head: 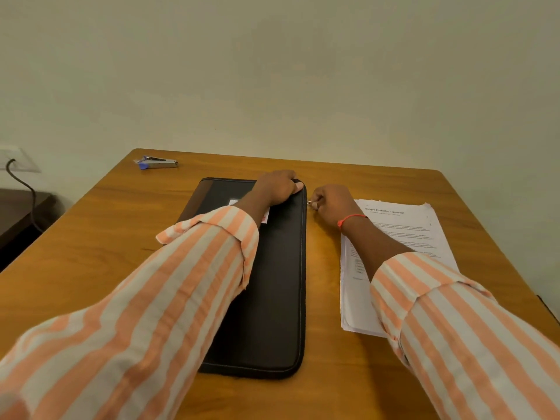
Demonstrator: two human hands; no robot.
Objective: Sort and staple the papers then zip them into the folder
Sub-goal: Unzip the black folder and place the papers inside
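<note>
The left hand [280,187] grips the black folder's [272,298] far corner; the right hand [331,204] pinches its zipper pull [309,203] beside the papers [403,231].

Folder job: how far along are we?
Early. Nothing looks done: the printed papers lie stacked beside the black zip folder, outside it; staples can't be seen. The stapler lies at the table's far left corner, no hand on it. In hand: left grip holds the folder's far right corner, right grip pinches the zipper pull. Left: sort, staple, load, zip.
</note>
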